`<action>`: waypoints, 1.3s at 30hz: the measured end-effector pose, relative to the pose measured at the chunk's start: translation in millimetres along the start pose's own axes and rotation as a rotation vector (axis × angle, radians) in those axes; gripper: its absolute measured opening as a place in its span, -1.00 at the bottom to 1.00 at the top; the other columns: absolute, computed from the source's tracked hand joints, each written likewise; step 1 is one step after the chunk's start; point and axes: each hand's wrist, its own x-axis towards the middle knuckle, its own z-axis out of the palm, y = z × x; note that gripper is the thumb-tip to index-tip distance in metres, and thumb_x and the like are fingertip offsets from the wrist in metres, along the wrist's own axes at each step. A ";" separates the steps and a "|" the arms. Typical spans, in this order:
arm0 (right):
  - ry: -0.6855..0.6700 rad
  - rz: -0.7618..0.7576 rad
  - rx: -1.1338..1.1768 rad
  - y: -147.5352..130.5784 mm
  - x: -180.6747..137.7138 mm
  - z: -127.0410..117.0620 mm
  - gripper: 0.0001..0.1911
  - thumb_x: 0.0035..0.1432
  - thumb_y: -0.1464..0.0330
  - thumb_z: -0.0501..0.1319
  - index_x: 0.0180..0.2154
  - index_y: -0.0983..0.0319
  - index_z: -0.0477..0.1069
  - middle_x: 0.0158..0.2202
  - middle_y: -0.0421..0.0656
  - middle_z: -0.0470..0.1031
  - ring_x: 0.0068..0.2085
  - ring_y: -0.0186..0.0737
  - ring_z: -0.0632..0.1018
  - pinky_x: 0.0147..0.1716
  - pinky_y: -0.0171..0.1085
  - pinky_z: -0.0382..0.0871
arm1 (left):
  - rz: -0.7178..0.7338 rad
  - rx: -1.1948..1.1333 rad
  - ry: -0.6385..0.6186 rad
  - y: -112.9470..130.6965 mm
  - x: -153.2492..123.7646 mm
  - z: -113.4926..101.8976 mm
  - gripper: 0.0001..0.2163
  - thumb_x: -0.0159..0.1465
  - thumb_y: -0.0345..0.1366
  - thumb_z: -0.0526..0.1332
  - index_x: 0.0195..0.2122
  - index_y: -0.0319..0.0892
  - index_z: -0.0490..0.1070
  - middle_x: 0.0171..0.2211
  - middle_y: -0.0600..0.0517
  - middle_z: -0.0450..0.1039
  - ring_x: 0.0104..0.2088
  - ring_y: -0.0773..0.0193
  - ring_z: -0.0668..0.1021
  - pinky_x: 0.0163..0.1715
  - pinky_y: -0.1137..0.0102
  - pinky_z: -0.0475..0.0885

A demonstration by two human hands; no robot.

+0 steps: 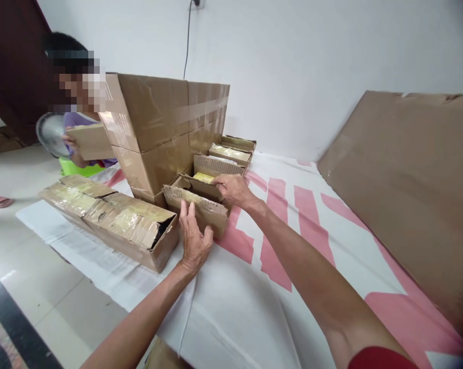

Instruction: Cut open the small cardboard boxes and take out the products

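Note:
A small cardboard box (210,218), its top open and its edges torn, stands on the cloth-covered table. My left hand (193,238) lies against its near side with the fingers stretched out and the thumb apart. At the box's far right edge, my right hand (233,188) has its fingers closed on the cardboard rim; the fingertips are partly hidden. Something yellow (204,177) shows just behind the box. A long taped cardboard box (120,220) with a dark gap at its right end lies to the left of my left hand.
Large taped cartons (154,113) are stacked behind the small box. More narrow boxes (231,152) line up toward the wall. A big cardboard sheet (408,179) leans at the right. Across the table, a person (80,120) holds a flat cardboard piece (92,142).

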 end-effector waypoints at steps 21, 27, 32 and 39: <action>-0.071 -0.137 0.089 22.9 -6.0 -32.0 -0.60 0.26 0.48 0.09 -0.05 0.20 0.66 -0.06 -0.15 0.72 -0.07 -0.15 0.66 -0.06 -0.25 0.47 | -0.187 0.058 -0.217 20.0 -0.3 32.9 -0.27 0.08 -0.46 0.22 0.34 -0.37 0.20 0.47 -0.44 -0.05 0.50 -0.31 0.00 0.41 -0.22 -0.04; 0.454 -0.291 0.093 10.5 -82.7 -10.2 -0.72 0.32 0.39 0.14 -0.08 0.24 0.61 0.00 -0.03 0.67 0.04 -0.03 0.58 0.10 -0.05 0.34 | -0.198 -0.087 -0.276 37.0 -23.5 20.9 -0.29 0.19 -0.48 0.18 0.40 -0.34 0.10 0.48 -0.44 -0.10 0.50 -0.22 0.06 0.41 -0.14 0.10; 0.244 -0.374 -0.275 4.4 -101.2 30.7 -0.65 0.29 0.39 0.26 0.10 0.21 0.49 0.23 0.01 0.52 0.20 0.08 0.43 0.09 -0.01 0.21 | 0.121 -0.233 -0.425 78.7 -83.3 -38.4 -0.42 0.28 -0.52 0.13 0.33 -0.06 0.26 0.42 -0.25 0.17 0.39 -0.03 0.35 0.28 0.01 0.41; 0.180 -0.284 -0.410 11.5 -77.9 49.5 -0.52 0.32 0.50 0.16 0.25 0.22 0.36 0.21 0.01 0.49 0.10 0.03 0.42 0.00 -0.06 0.15 | 0.199 -0.046 -0.120 69.6 -81.4 -139.7 -0.54 0.24 -0.54 0.22 0.13 0.04 0.45 0.21 -0.12 0.39 0.25 0.00 0.47 0.21 0.00 0.49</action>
